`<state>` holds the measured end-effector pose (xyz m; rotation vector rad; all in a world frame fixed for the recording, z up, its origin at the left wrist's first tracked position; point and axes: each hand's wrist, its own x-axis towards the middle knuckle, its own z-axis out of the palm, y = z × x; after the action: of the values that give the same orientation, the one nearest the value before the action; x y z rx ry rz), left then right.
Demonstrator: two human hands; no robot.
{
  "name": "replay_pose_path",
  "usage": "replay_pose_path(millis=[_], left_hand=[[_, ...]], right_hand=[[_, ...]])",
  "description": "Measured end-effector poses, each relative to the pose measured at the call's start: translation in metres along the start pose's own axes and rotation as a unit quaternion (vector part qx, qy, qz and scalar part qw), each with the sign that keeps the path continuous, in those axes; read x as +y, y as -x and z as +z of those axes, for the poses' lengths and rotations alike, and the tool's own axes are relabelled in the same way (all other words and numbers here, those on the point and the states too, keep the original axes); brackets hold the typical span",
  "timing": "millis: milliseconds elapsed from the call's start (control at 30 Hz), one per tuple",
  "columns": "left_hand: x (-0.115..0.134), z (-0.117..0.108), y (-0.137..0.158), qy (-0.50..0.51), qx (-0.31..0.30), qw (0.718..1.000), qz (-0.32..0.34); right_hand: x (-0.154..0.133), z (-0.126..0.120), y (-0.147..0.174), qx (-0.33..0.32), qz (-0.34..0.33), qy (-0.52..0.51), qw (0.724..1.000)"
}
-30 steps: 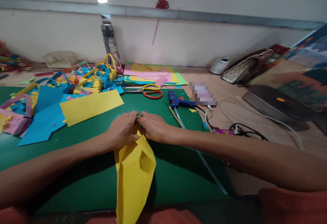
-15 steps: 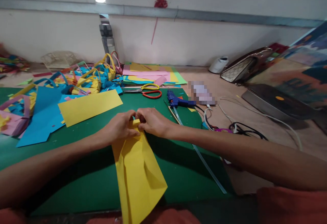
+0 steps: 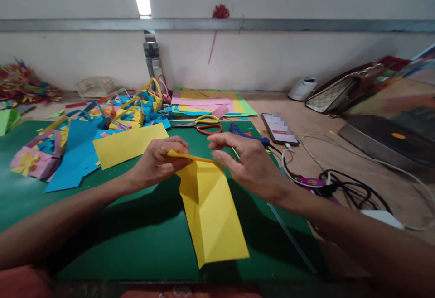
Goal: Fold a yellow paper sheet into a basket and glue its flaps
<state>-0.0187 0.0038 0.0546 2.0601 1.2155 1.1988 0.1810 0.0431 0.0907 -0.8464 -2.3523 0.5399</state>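
My left hand (image 3: 161, 162) is closed around the top left edge of a creased sheet of yellow paper (image 3: 219, 216), with its fingertips hidden. The sheet is folded along its length and hangs tilted above the green mat (image 3: 136, 239). Just right of its top edge is my right hand (image 3: 251, 164), thumb and fingers apart and holding nothing. Behind that hand, a blue glue gun (image 3: 243, 131) is partly hidden. Scissors (image 3: 207, 126) with one yellow and one red handle lie beyond the paper. A flat yellow paper strip (image 3: 131, 146) rests behind my left hand.
Small paper baskets (image 3: 146, 103) crowd the back left, near blue paper (image 3: 73, 162). Stacked coloured sheets (image 3: 204, 101) lie by the wall. On the right are a phone (image 3: 278, 128), tangled cables (image 3: 353, 189) and a bag (image 3: 343, 89). A clear glue stick (image 3: 292, 239) lies front right.
My right hand has let go of the yellow paper's top edge and moved right, its fingers opening. The sheet has turned, and its lower end has swung right. My left hand keeps its hold.
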Motion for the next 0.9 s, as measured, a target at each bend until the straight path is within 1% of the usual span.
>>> replay_pose_path(millis=[133, 233, 333, 400, 467, 600, 700, 800, 900], left_hand=[[-0.002, 0.004, 0.003, 0.021, 0.038, 0.998, 0.045], [-0.005, 0.008, 0.004, 0.025, 0.065, 0.996, 0.059], [-0.008, 0.011, 0.005, 0.032, 0.098, 0.991, 0.091], [-0.011, 0.012, 0.005, 0.035, 0.107, 0.986, 0.123], [-0.013, 0.013, 0.006, 0.023, 0.103, 0.983, 0.149], [-0.014, 0.013, 0.009, -0.022, 0.083, 0.979, 0.183], [-0.009, 0.011, 0.009, -0.049, 0.090, 0.969, 0.225], [-0.002, 0.007, 0.008, -0.098, 0.086, 0.956, 0.265], [0.005, 0.003, 0.008, -0.147, 0.070, 0.947, 0.278]], right_hand=[[0.003, -0.003, 0.014, 0.001, -0.023, 0.004, 1.000], [0.004, 0.000, 0.022, 0.009, -0.048, 0.008, 0.999], [0.008, 0.003, 0.027, 0.022, -0.088, 0.025, 0.996], [0.011, 0.005, 0.029, 0.030, -0.114, 0.036, 0.992], [0.014, 0.006, 0.030, 0.034, -0.125, 0.044, 0.991], [0.015, 0.007, 0.031, 0.050, -0.142, 0.046, 0.988], [0.013, 0.005, 0.032, 0.058, -0.153, 0.042, 0.986], [0.011, 0.004, 0.033, 0.054, -0.140, 0.036, 0.988], [0.009, 0.002, 0.035, 0.071, -0.117, 0.019, 0.990]])
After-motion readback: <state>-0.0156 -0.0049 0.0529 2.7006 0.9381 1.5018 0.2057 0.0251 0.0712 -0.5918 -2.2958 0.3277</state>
